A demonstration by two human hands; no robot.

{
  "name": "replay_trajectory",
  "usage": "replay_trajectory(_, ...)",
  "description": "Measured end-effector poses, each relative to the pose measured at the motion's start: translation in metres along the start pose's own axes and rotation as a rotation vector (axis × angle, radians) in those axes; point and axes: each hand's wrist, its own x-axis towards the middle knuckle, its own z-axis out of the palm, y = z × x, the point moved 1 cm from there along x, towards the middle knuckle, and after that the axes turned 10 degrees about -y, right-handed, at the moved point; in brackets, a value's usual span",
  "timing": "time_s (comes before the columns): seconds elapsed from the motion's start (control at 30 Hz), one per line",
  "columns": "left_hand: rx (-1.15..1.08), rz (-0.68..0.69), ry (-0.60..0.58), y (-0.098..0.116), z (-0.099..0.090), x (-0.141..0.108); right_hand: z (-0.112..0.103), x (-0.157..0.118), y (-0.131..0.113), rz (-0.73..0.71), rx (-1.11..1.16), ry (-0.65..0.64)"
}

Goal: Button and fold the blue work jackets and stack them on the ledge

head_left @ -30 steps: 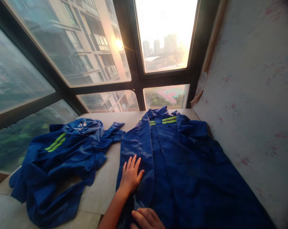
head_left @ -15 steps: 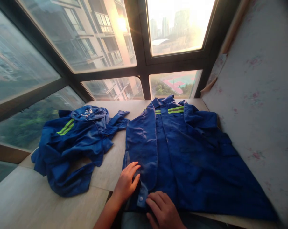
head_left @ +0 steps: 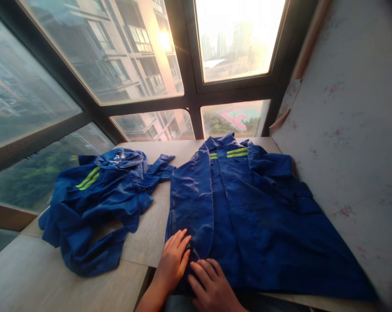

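Observation:
A blue work jacket (head_left: 257, 221) with yellow-green and grey reflective stripes lies spread out, its collar toward the window. One sleeve (head_left: 192, 195) is laid down along the jacket's left front. My left hand (head_left: 176, 255) rests flat on the lower end of that sleeve, fingers stretched out. Close beside it, my right hand (head_left: 213, 281) touches the sleeve's cuff end with slightly bent, separated fingers. The cuff itself is mostly hidden by my hands.
To the left lies a second blue garment (head_left: 95, 216), crumpled, with a similar stripe. Both are on a pale ledge (head_left: 150, 242). Dark-framed windows (head_left: 189, 86) rise behind, and a flowered wall (head_left: 345, 130) bounds the right side.
My right hand has shifted slightly left and up over the cuff, and the snap button that showed there is out of sight. My left hand stays on the sleeve. The view has tilted slightly.

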Motion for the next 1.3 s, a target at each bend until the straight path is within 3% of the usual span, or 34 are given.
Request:
replay_trajectory(0.17, -0.081, -0.017, -0.02, -0.006, -0.008, 0.003, 0.018, -0.004, -0.002, -0.045, 0.037, 0.151)
replay_trajectory(0.3, -0.155, -0.055, -0.035, -0.008, -0.02, 0.01, 0.021, -0.007, -0.002, -0.067, 0.075, 0.131)
replay_trajectory(0.4, -0.177, -0.081, -0.006, -0.008, -0.023, 0.022, 0.019, 0.001, -0.001, -0.035, 0.054, 0.195)
replay_trajectory(0.63, -0.112, -0.046, 0.046, -0.01, -0.022, 0.087, 0.044, 0.017, -0.009, 0.016, -0.074, 0.266)
replay_trajectory(0.8, 0.044, -0.151, 0.017, -0.019, -0.019, 0.135, 0.06, 0.008, -0.008, -0.107, 0.008, 0.162)
replay_trajectory(0.87, 0.065, -0.19, -0.041, -0.023, -0.017, 0.145, 0.048, 0.01, 0.0, -0.148, 0.071, 0.172)
replay_trajectory(0.97, 0.09, -0.187, -0.053, -0.036, -0.021, 0.155, 0.008, 0.018, 0.022, -0.065, 0.182, 0.18)
replay_trajectory(1.13, 0.164, -0.335, 0.072, -0.092, -0.05, 0.17, -0.059, 0.024, 0.093, 0.251, 0.149, -0.114)
replay_trajectory(1.2, 0.174, -0.392, 0.071, -0.12, -0.06, 0.176, -0.068, 0.017, 0.124, 0.358, 0.075, -0.163)
replay_trajectory(1.3, 0.175, -0.431, 0.037, -0.153, -0.065, 0.186, -0.063, 0.002, 0.156, 0.427, -0.041, -0.186)
